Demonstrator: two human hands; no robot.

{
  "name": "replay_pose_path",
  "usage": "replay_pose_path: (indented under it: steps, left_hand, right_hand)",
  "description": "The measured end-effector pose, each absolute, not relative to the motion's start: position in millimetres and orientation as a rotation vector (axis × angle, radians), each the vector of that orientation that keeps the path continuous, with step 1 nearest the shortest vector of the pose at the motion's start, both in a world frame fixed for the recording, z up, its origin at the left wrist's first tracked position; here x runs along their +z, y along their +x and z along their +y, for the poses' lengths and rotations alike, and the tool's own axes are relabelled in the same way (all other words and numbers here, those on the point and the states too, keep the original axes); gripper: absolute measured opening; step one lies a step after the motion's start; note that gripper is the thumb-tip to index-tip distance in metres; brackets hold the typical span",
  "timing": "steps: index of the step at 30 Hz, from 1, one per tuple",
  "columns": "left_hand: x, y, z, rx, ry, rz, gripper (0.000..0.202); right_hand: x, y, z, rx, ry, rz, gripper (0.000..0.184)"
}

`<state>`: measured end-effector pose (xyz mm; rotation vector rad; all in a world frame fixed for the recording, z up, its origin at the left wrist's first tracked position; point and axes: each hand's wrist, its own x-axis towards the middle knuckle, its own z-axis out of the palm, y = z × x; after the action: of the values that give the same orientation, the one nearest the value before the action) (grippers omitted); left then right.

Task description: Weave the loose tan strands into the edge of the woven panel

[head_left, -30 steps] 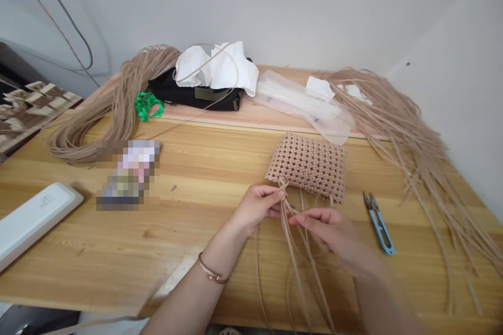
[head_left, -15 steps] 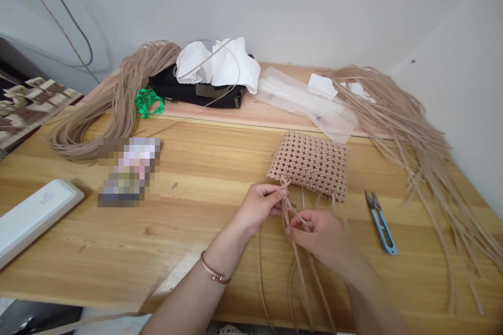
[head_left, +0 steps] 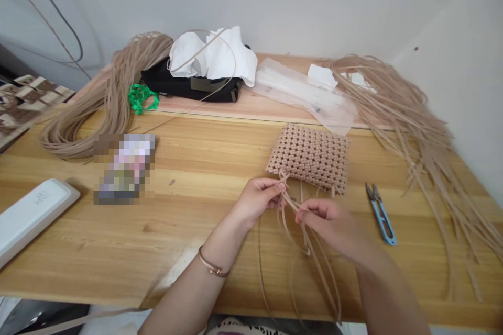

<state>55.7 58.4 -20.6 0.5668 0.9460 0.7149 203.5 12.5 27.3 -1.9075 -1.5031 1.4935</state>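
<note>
A woven panel of flat tan strips (head_left: 308,157) lies on the wooden table (head_left: 188,241), with loose strip ends hanging from its near edge. My left hand (head_left: 257,201) pinches several of these strips (head_left: 283,188) just below the panel's lower left corner. My right hand (head_left: 326,222) is shut on a strip (head_left: 304,225) a little lower down, close to the left hand. Long ends trail down across the table towards its front edge. Blue-handled thread snips (head_left: 381,214) lie open to the right of my right hand.
Large bundles of the same strips lie at the back left (head_left: 98,120) and right (head_left: 416,131). Along the back are a black bag (head_left: 188,86), white tissue (head_left: 212,55), a clear plastic sleeve (head_left: 302,97) and green tape (head_left: 141,97). A white oblong case (head_left: 35,217) sits at the left edge.
My right hand has moved up and to the right, and the strip in it now runs out more to the right. The view has tilted slightly, shifting the table upward in the frame.
</note>
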Motion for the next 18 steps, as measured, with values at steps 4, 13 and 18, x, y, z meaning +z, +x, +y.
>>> replay_pose_path:
  steps: [4,13,18]
  left_hand:
    - [-20.8,55.1,58.8,0.71,0.557,0.937,0.015]
    - [-19.4,56.2,58.1,0.718,0.568,0.956,0.012]
    - [-19.0,56.6,57.5,0.724,0.568,0.944,0.012]
  right_hand:
    - [26.9,204.1,15.6,1.446,-1.899,-1.496,0.024]
    - [12.9,197.7,15.6,1.303,-2.001,-1.541,0.026]
    - [10.9,196.5,15.4,1.383,-1.86,-1.487,0.023]
